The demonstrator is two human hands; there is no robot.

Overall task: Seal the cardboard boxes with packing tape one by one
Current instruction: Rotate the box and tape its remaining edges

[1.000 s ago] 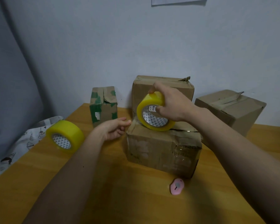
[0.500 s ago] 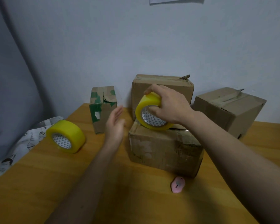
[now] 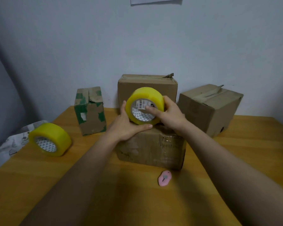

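Both hands were on the yellow packing tape roll point(image 3: 145, 106) at frame centre, held upright just above the top of the near cardboard box point(image 3: 151, 145). Right hand point(image 3: 167, 114) gripped the roll's right side, thumb pressed into the core over the white label. Left hand point(image 3: 127, 123) cupped the lower left rim, fingers fairly straight along the underside, thumb up the left edge; it supported more than clamped. No free tape end was visible, so sealing had likely not started.

Risks, as judgement:
- Tape end may be stuck flat on the roll; picking at it could split the film into slivers.
- Near box looked crumpled, with old clear tape on its front; new tape could wrinkle or bond poorly there.
- Box was light-looking and unheld; pulling tape could drag it toward the pink cutter point(image 3: 165, 178) lying lower centre on the wooden table point(image 3: 235, 160).
- Both hands busy, cutter out of hand: a long strip could fold onto itself before being cut.

Other boxes waited behind: green-patched box point(image 3: 90, 111) centre left, tall box point(image 3: 147, 85) behind the roll, angled box point(image 3: 209, 108) at right. A spare tape roll point(image 3: 50, 139) sat at left, beside patterned cloth point(image 3: 6, 147).
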